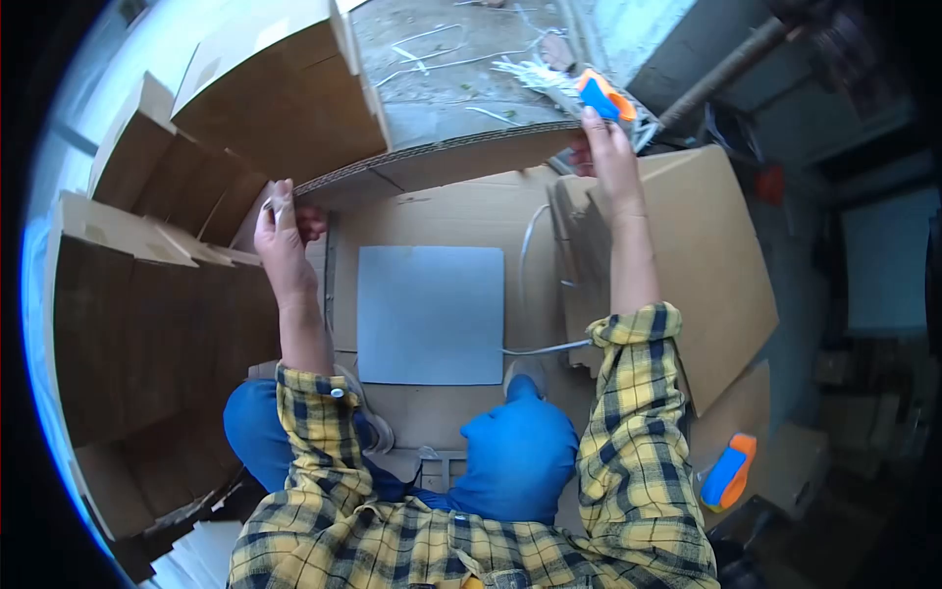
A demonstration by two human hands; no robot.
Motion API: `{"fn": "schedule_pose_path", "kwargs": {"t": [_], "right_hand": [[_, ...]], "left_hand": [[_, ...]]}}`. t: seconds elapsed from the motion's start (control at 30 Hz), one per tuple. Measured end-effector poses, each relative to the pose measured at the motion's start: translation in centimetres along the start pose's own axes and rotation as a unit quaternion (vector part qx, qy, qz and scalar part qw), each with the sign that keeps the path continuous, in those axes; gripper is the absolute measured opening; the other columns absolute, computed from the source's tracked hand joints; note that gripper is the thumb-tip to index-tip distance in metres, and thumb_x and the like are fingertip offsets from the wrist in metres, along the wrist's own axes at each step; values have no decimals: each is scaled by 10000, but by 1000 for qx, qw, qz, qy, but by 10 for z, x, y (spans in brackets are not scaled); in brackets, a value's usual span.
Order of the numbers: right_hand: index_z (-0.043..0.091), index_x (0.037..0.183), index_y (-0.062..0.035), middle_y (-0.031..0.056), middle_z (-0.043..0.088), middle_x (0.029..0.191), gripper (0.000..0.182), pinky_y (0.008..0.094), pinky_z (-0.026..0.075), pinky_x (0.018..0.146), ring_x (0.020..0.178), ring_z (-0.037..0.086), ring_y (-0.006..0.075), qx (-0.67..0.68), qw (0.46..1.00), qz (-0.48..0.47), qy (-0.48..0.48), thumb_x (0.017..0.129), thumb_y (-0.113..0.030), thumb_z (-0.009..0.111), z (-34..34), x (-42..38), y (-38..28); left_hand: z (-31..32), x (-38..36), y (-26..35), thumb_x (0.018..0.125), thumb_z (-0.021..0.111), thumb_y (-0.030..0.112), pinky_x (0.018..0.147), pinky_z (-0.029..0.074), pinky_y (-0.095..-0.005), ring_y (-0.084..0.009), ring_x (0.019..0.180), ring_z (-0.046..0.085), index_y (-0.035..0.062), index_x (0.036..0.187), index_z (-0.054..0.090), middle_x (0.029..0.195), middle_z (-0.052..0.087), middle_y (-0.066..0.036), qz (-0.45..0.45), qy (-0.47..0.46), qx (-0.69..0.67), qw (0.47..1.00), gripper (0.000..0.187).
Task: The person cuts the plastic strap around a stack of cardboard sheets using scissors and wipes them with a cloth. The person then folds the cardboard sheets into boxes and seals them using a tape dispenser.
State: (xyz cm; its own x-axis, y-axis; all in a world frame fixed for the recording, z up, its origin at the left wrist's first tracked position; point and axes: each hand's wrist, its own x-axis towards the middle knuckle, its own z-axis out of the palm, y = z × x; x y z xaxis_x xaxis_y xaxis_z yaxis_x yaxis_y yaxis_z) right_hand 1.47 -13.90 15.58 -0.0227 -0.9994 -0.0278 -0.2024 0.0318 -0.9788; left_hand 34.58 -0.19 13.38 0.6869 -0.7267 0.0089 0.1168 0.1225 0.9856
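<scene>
A long cardboard sheet (461, 165) stands nearly edge-on in front of me, its corrugated top edge towards the camera. My left hand (286, 224) grips its left end, thumb along the top edge. At the other end, my right hand (608, 157) is closed on the sheet's right corner, fingers behind it. Just beyond my right fingertips shows a blue and orange object (605, 95). Below the sheet, a flat grey square panel (432, 314) lies on cardboard (412, 216) between my arms and in front of my knees.
Tall stacks of folded cardboard (270, 93) and brown cartons (162, 334) crowd the left side. Flat cardboard sheets (687, 255) lean at the right, with a second blue and orange object (728, 473) lower down. Pale strapping (530, 255) curls beside the panel. White strips litter the concrete floor (442, 88).
</scene>
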Motion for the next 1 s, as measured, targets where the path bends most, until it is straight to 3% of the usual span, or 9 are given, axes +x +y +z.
{"fn": "schedule_pose_path", "kwargs": {"t": [0.23,0.5,0.57,0.67,0.8,0.9,0.93,0.97,1.0], "right_hand": [[416,1271,-85,153,565,987,803,290,496,517,656,628,232,-41,972,227,-50,750,-668,597,60,71,162],[572,843,-33,39,598,651,579,251,464,498,522,574,110,-140,987,-4,76,887,-604,485,61,63,89],[577,796,-10,131,614,697,571,352,494,653,685,634,253,-152,962,-122,192,904,-562,482,68,50,90],[583,887,-23,58,578,657,535,263,458,507,545,582,116,-322,943,-19,77,932,-533,430,73,72,187],[564,999,-10,45,581,710,376,291,465,527,620,591,141,-112,986,118,33,951,-374,487,59,6,172],[563,1016,-13,67,591,923,291,280,461,753,822,562,140,-74,979,-75,172,959,-284,474,67,-40,180],[562,1033,-36,85,581,960,260,281,415,865,920,540,155,-117,982,-1,147,954,-266,470,71,-57,180],[547,1046,-37,101,583,887,248,276,470,704,763,573,146,-138,983,-13,121,942,-249,469,61,-53,257],[522,1062,-25,97,572,804,244,266,435,482,562,544,120,-130,963,234,-42,927,-219,460,52,-60,262]], "left_hand": [[-16,78,-128,844,474,676,474,432,-222,-124,509,562,-9,1133,475,713,589,-105,-241,-40,256,936,744],[1,68,-73,867,531,588,488,419,-254,-102,506,489,16,811,554,632,525,-43,-33,23,194,980,576],[-1,66,-80,873,538,566,481,422,-248,-110,515,511,14,824,551,617,527,-40,38,49,111,992,555],[-32,80,-148,871,586,499,489,450,-248,-127,556,559,-7,939,588,654,562,-55,-248,-52,247,935,511],[-26,60,-121,891,610,379,628,494,-271,-151,676,597,-17,1013,591,841,612,-105,-121,38,137,982,415],[-44,40,-138,905,595,248,812,469,-291,-177,876,596,-14,1054,590,959,623,-113,29,76,84,993,301],[-55,32,-161,895,571,141,928,410,-301,-192,1018,555,-8,1087,588,1050,618,-103,83,78,128,985,243],[-68,24,-181,883,568,134,925,415,-301,-185,1005,561,2,1118,589,1059,622,-105,12,56,144,988,270],[-73,13,-179,887,561,135,930,413,-302,-183,1004,563,3,1158,576,1078,618,-101,-40,46,156,986,302]]}}
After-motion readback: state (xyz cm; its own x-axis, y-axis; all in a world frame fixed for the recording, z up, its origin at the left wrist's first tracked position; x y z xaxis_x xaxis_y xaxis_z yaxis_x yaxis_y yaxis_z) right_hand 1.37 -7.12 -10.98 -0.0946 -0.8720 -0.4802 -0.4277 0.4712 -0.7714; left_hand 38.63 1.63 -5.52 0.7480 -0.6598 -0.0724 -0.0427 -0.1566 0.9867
